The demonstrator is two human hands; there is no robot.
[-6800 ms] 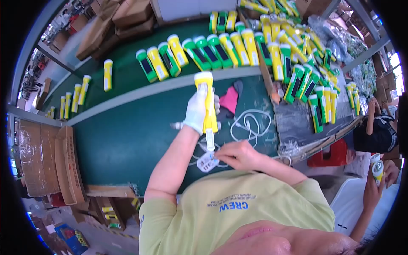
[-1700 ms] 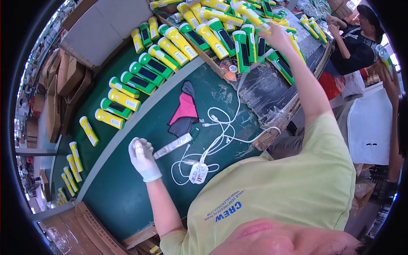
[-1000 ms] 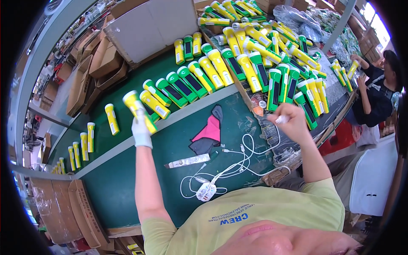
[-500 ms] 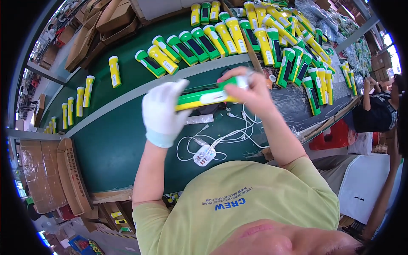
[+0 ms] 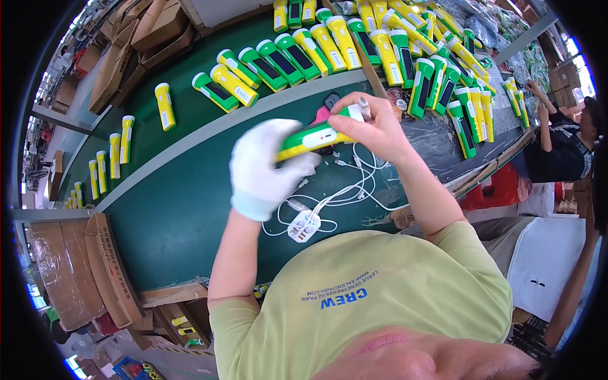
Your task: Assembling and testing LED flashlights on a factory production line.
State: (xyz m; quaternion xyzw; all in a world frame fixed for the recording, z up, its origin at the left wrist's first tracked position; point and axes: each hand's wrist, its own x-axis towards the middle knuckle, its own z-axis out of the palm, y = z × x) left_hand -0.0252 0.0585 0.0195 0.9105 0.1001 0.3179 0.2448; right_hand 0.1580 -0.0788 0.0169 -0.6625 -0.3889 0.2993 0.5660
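Note:
A green and yellow flashlight (image 5: 315, 137) is held nearly level above the bench, its side with a white panel facing me. My left hand (image 5: 265, 166), in a white glove, is closed around its left end, which the glove hides. My bare right hand (image 5: 377, 125) grips the white head end, thumb along the near side. A small pale tip (image 5: 363, 105) shows between the right fingers; I cannot make out what it is. Just behind the flashlight lies a pink and dark object (image 5: 323, 115), partly covered. Below my hands, white charging cables (image 5: 345, 190) run from a white multi-port charger (image 5: 304, 226).
Green and yellow flashlights (image 5: 278, 66) stand in a row along the raised strip beyond the bench. Many more are piled (image 5: 418, 57) at the far right. Cardboard boxes (image 5: 114, 69) sit at the far left. Another person (image 5: 567, 136) is at the right edge.
The flashlight has shifted slightly right with both hands still on it. My left hand has moved right and down, and the pink and dark object now shows more.

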